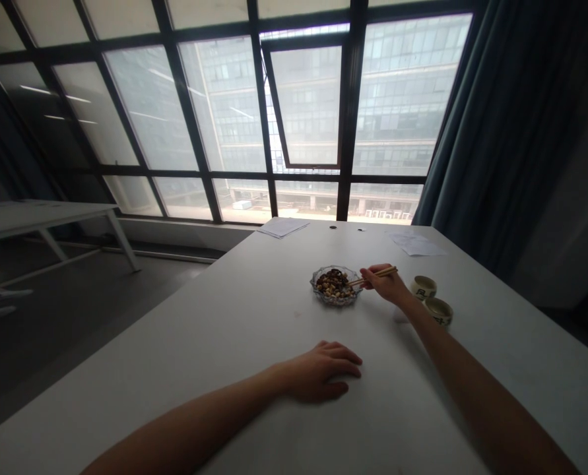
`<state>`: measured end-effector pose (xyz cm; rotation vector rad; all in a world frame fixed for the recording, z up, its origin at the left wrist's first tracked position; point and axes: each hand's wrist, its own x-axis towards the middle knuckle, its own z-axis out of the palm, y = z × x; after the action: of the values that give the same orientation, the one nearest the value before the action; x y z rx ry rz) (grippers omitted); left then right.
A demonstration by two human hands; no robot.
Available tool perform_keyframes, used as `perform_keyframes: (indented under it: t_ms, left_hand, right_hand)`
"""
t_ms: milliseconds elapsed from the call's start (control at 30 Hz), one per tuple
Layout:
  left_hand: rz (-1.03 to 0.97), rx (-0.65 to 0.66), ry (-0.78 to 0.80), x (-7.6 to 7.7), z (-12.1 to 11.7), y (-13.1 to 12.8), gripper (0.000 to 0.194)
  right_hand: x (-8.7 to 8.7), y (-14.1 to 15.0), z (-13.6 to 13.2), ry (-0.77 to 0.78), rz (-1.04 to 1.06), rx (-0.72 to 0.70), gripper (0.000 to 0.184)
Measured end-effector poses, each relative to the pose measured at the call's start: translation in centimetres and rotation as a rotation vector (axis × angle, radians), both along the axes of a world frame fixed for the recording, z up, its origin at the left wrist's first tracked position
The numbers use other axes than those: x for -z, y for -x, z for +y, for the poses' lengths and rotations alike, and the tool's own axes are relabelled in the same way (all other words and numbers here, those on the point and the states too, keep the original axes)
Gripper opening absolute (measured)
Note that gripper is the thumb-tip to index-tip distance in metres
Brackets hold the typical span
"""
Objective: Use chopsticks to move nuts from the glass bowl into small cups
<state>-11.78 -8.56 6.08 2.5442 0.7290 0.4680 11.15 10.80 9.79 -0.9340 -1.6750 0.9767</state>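
Note:
My right hand [385, 285] holds a pair of wooden chopsticks [379, 274], and their tips reach over a ribbed glass dish [322, 291] heaped with mixed nuts [333, 284]. I cannot tell whether the tips hold a nut. My left hand [321, 373] lies palm down on the white table [224, 336], nearer to me and empty, with its fingers slightly spread. Two small ceramic cups [424, 287] with dark characters stand just beyond my right wrist, the second cup [439, 311] closer to me.
Loose sheets of paper [284, 227] lie at the table's far edge, with more sheets [417, 245] at the far right. A large window [303, 112] and dark curtain [482, 119] stand behind the table. Another white table [36, 214] stands at the left.

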Motion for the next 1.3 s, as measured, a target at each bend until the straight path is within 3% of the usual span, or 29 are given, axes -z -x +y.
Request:
perform_keyframes:
  t_ms: [200,933,1300]
  left_hand:
    - [0.003,0.001,-0.002,-0.1,0.0,0.0,0.04]
    - [-0.004,0.006,-0.014,0.1,0.0,-0.1,0.039]
    - [-0.002,0.008,-0.011,0.0,0.0,0.0,0.04]
  right_hand:
    - [0.3,0.2,-0.2,0.018,0.01,-0.003,0.053]
    - [0.6,-0.6,-0.1,-0.049,-0.131,-0.051,0.041]
    - [2.1,-0.5,1.7,0.031,-0.077,-0.057,0.051]
